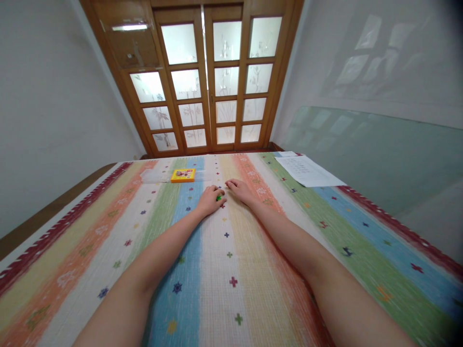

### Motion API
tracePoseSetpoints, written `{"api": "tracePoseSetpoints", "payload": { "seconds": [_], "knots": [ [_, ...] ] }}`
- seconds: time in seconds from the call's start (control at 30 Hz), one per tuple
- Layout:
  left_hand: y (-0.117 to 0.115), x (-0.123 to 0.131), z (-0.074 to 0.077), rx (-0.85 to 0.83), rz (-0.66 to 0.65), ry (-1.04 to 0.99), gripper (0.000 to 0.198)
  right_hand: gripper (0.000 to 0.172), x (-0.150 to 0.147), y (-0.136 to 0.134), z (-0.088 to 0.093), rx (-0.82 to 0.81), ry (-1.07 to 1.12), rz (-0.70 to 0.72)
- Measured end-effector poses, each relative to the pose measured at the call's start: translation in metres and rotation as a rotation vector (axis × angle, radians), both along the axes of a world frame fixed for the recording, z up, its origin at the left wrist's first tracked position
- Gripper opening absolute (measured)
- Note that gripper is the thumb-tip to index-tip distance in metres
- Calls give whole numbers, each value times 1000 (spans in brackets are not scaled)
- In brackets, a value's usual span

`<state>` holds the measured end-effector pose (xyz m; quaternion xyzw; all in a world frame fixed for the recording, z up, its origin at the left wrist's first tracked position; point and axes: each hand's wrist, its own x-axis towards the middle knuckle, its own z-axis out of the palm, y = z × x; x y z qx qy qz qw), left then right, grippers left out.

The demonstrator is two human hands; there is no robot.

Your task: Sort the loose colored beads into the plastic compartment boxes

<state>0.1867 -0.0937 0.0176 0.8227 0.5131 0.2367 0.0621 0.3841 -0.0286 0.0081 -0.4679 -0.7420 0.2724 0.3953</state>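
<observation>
My left hand point(210, 200) rests over the striped tablecloth point(213, 289), its thumb and fingers closed round a small green object point(219, 198). Only a bit of that object shows between the fingers, so its kind is hidden. Just to the right, my right hand point(238, 189) is held with its fingertips drawn together and pointing at the left hand, a small gap between them. Whatever those fingertips may hold is too small to make out. A flat yellow box point(183, 175) with a printed picture lies beyond the left hand.
Clear plastic wrapping point(154, 176) lies around the yellow box. Printed white paper sheets point(307, 170) lie at the far right of the table. Behind the table stand wooden doors point(208, 96) with frosted panes, and a glass panel point(361, 154) leans along the right wall.
</observation>
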Motion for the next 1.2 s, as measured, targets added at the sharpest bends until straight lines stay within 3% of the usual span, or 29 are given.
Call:
{"api": "tracePoseSetpoints", "payload": {
  "seconds": [0.4,0.93,1.07,1.2],
  "knots": [
    [6,0,-4,29,6,-13,16,29,0,-2,2,-8,5,11],
    [8,1,-3,-2,74,7,12,29,3,7,-11,16,7,7],
    [9,-11,-7,22,107,5,11,31,3,4,-10,16,-21,4],
    [11,-40,-11,54,115,9,10,30,3,-1,-5,6,-55,6]
  ]
}}
